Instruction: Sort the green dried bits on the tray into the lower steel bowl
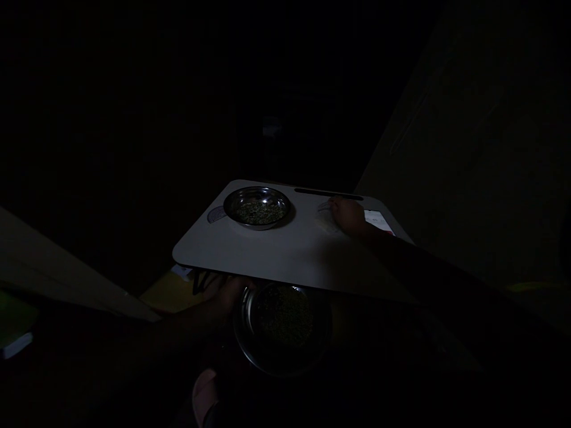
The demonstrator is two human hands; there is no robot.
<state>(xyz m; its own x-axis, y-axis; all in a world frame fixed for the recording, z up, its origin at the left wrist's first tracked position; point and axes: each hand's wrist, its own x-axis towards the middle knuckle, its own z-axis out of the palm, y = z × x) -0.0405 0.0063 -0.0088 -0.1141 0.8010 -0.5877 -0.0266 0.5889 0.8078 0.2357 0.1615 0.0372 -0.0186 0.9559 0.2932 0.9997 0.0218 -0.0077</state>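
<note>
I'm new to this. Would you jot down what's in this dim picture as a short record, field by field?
Lighting: very dark; only the middle is lit.
Surface: small white lap table with a slot along its far edge.
On the table: steel bowl holding greenish grains.
Left hand: grips the rim of a second steel bowl of similar grains, held low in front of the table's near edge.
Right hand: rests on the table, on a small pale heap; what it is cannot be told.
Beside right hand: a lit phone screen.
</note>
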